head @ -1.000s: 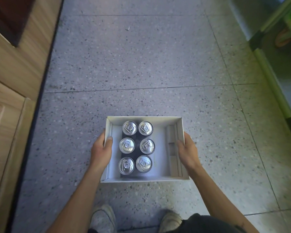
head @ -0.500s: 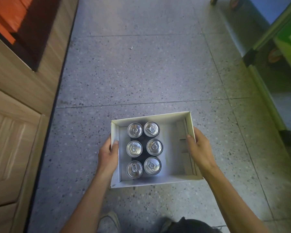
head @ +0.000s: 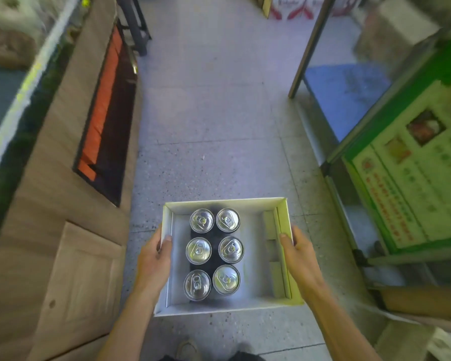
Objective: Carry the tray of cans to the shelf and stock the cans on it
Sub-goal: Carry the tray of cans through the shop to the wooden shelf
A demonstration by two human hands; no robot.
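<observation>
A white cardboard tray [head: 227, 203] hangs level in front of me above the floor. Several silver-topped cans [head: 214, 252] stand upright in two columns in its left half; the right half holds only a folded cardboard strip. My left hand [head: 154, 261] grips the tray's left wall, thumb inside the rim. Gripping the right wall the same way is my right hand [head: 298, 256]. No shelf for the cans is clearly in view.
A wooden counter [head: 63, 204] with a dark opening and orange panel runs along the left. A green-framed glass door with a poster [head: 406, 183] stands at the right, and a metal post [head: 307, 48] further ahead. Speckled tile floor [head: 214, 121] stretches forward between them.
My view has tilted up and forward along the aisle, so more of the counter, the door and far boxes show. Both hands keep the same hold on the tray.
</observation>
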